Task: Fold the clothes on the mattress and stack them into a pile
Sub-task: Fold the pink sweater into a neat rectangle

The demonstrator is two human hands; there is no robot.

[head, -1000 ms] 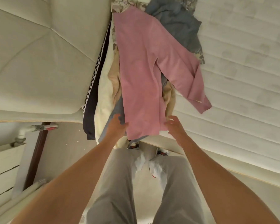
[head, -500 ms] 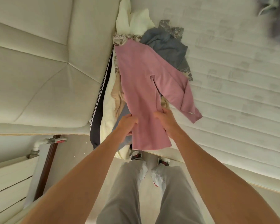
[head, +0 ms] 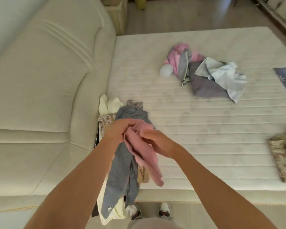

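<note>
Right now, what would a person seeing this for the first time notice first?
Probably the pink garment, bunched and lifted in the middle, gripped by the left hand and the right hand above the clothes draped over the near edge of the mattress. Next, the loose heap of pink, grey and pale blue clothes farther back on the mattress.

We have just one camera, worn on the head. It looks forward and down, close over our two arms, with the mattress (head: 205, 129) spreading far out ahead of us.
</note>
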